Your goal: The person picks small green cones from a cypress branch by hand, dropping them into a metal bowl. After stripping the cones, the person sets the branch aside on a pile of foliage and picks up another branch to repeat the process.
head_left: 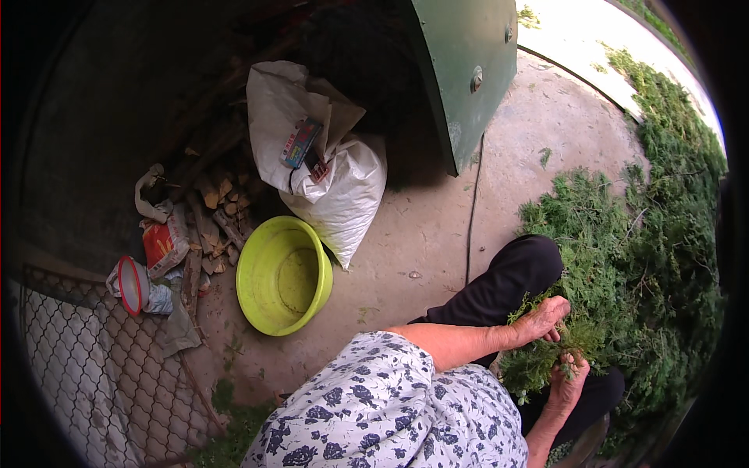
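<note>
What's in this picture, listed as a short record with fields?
Left hand: left hand grips a bunch of green sprigs on the lap
Right hand: right hand holds the same bunch from below
Beside the person: big heap of green plants on the concrete ground
Ahead: empty yellow-green basin, white sack, firewood pieces
Behind: green metal door

right hand (567,380): fingertips hidden in greens (546,355) | grip perhaps closed

Bare concrete ground (437,234) in daylight; a green metal door (460,70) upper centre, wire-mesh fencing (86,366) lower left, dark shed interior (101,101) upper left.
</note>
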`<action>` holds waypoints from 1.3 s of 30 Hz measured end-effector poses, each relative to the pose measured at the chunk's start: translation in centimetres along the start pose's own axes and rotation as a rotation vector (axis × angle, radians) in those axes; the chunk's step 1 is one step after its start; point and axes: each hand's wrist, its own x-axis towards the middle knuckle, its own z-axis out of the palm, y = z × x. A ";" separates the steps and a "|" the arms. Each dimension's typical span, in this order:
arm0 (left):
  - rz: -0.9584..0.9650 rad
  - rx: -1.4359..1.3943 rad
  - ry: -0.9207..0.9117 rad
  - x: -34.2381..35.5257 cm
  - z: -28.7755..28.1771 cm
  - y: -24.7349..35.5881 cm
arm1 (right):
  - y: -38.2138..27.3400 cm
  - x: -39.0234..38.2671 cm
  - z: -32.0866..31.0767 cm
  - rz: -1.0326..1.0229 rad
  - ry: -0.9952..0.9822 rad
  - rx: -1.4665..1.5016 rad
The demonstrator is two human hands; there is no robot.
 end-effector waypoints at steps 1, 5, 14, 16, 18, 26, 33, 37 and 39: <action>-0.019 0.015 0.006 0.4 -0.1 -0.8 | 0.1 0.0 -0.1 -0.014 0.047 0.013; 0.666 0.680 -0.104 2.5 -1.2 -5.4 | 0.3 0.4 -1.1 -0.045 -0.023 0.019; 0.488 0.881 -0.454 1.3 -0.5 -4.5 | -0.4 0.2 -0.8 -0.060 -0.129 -0.017; 0.625 0.958 -0.281 0.9 -0.8 -5.4 | 0.1 0.5 -1.4 -0.064 -0.136 -0.004; 0.651 0.917 -0.288 0.2 -1.0 -4.2 | 0.2 0.6 -1.6 -0.067 -0.140 0.011; 0.549 0.774 -0.103 -0.2 0.0 -1.4 | -1.4 0.6 -0.8 -0.171 -0.051 0.030; 0.515 0.830 -0.149 0.2 0.0 -2.1 | -0.5 0.6 -0.2 -0.269 -0.013 -0.151; 0.579 0.868 -0.187 -0.1 -0.1 -2.1 | 0.0 0.6 -0.8 -0.220 -0.040 -0.126; 0.599 0.848 -0.179 -0.2 0.0 -2.0 | 0.1 0.9 -1.1 -0.201 -0.037 -0.079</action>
